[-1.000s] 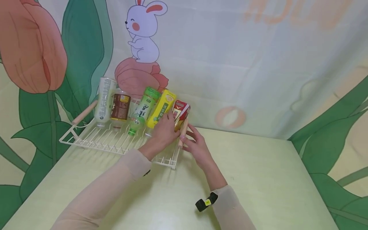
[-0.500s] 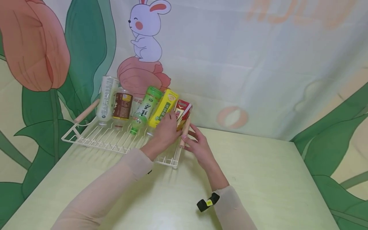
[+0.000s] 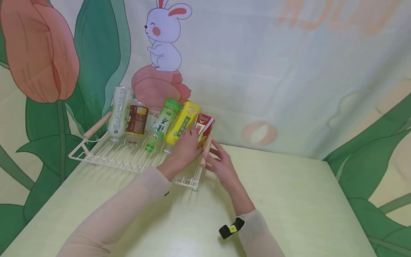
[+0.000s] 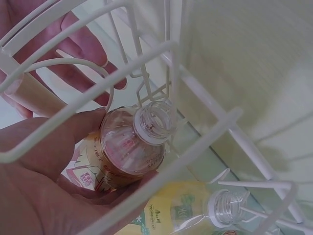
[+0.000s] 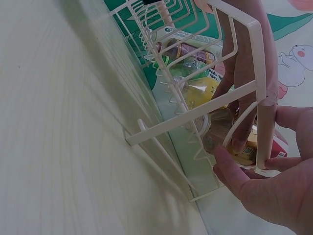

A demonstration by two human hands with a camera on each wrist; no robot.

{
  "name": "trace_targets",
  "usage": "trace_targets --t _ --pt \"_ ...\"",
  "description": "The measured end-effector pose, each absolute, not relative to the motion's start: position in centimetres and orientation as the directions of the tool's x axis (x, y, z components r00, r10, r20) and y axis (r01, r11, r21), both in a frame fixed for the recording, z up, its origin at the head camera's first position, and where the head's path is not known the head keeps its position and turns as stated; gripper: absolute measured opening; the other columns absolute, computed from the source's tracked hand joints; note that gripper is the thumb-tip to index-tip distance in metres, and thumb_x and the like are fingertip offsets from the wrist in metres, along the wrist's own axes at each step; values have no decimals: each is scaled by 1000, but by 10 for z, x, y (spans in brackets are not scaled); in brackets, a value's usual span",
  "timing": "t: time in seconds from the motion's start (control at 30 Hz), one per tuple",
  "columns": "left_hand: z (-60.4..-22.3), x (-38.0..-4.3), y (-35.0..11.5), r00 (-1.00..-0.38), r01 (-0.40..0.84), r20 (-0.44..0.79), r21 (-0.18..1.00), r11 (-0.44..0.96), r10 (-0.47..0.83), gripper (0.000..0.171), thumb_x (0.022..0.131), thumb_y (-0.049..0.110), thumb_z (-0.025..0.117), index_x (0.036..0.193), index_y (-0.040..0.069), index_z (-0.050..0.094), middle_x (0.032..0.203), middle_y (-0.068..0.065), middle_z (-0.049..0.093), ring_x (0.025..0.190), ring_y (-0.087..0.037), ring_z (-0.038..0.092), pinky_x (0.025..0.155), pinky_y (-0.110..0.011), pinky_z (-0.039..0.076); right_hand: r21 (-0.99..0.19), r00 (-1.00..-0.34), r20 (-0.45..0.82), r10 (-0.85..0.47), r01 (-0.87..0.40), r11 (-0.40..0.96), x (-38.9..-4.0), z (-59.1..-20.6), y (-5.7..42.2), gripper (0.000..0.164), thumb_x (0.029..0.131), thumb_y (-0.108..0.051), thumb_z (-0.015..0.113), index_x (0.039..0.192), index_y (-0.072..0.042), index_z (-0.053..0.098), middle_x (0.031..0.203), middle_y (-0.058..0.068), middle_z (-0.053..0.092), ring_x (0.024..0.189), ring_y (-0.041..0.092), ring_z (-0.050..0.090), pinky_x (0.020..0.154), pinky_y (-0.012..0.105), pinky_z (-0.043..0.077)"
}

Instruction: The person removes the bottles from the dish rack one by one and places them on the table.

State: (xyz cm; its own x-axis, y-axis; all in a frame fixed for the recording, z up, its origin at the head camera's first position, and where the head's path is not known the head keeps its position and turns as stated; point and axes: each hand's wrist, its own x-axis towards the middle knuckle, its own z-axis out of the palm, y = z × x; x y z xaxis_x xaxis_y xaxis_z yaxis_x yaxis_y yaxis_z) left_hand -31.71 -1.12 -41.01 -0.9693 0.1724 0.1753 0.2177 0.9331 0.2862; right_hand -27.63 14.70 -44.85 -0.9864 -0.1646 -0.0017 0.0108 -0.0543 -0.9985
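Observation:
A white wire dish rack [image 3: 106,162] with wooden handles holds several bottles leaning neck-down. My left hand [image 3: 184,146] curls round the rightmost bottle [image 3: 203,123], which has a red and yellow label. In the left wrist view, that clear bottle's uncapped neck [image 4: 155,122] points at the rack's wires, with the left thumb and fingers [image 4: 93,122] on either side of its body. My right hand [image 3: 221,164] holds the rack's right wooden handle [image 5: 266,132] between thumb and fingers. Beside the held bottle leans a yellow-labelled bottle [image 3: 183,123], also uncapped.
Further left in the rack lean a green-capped bottle [image 3: 163,123], a brown-labelled bottle [image 3: 137,119] and a whitish bottle [image 3: 120,112]. The rack's left wooden handle [image 3: 97,125] is at its far end. A printed curtain [image 3: 231,71] hangs behind the pale table [image 3: 289,200].
The head view shifts slightly. Both hands stay at the rack's right end, and the bottles keep their places.

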Motion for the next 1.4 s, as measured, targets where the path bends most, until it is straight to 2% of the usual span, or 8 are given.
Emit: trace_targets --t 0.27,0.53,0.77,0.9,1.13,1.4 --pt "-409 -316 -11 -972 211 162 276 938 171 99 97 36 79 164 -7 19 153 -27 45 129 -37 55 110 -45 52 -999 -985 8 -171 1 -53 -277 -449 146 71 104 -17 70 166 -19 36 155 19 48 123 32 64 93 44 61" --pt "-407 -315 -11 -967 223 178 241 944 183 95 100 34 75 161 -12 20 151 -30 45 130 -40 56 107 -46 54 -998 -986 16 -164 -7 -56 -275 -445 142 72 104 -17 71 166 -18 35 155 20 48 119 31 65 93 45 61" --pt "-410 -314 -13 -971 208 170 263 942 167 95 99 32 76 162 -11 19 150 -30 45 127 -39 57 104 -47 56 -998 -986 9 -164 1 -66 -274 -448 140 72 104 -17 71 166 -18 35 154 19 49 122 31 64 94 45 61" --pt "-410 -315 -13 -976 195 145 276 941 160 97 99 33 76 163 -9 17 153 -29 43 132 -39 55 109 -47 52 -999 -986 11 -164 -2 -54 -274 -451 141 72 104 -19 71 166 -18 34 155 20 48 125 33 64 94 44 61" --pt "-409 -317 -15 -978 194 141 326 925 156 94 98 28 78 162 -10 21 150 -30 45 130 -39 56 108 -48 53 -997 -985 1 -175 -15 79 -270 -447 144 71 105 -29 69 166 -17 34 156 19 49 130 36 62 99 49 58" --pt "-403 -319 -19 -981 180 139 405 897 134 91 95 27 80 159 -8 25 145 -28 49 126 -38 58 103 -48 56 -972 -987 12 -158 -49 228 -271 -433 161 56 106 -32 68 153 -7 51 151 21 54 134 37 59 106 56 53"
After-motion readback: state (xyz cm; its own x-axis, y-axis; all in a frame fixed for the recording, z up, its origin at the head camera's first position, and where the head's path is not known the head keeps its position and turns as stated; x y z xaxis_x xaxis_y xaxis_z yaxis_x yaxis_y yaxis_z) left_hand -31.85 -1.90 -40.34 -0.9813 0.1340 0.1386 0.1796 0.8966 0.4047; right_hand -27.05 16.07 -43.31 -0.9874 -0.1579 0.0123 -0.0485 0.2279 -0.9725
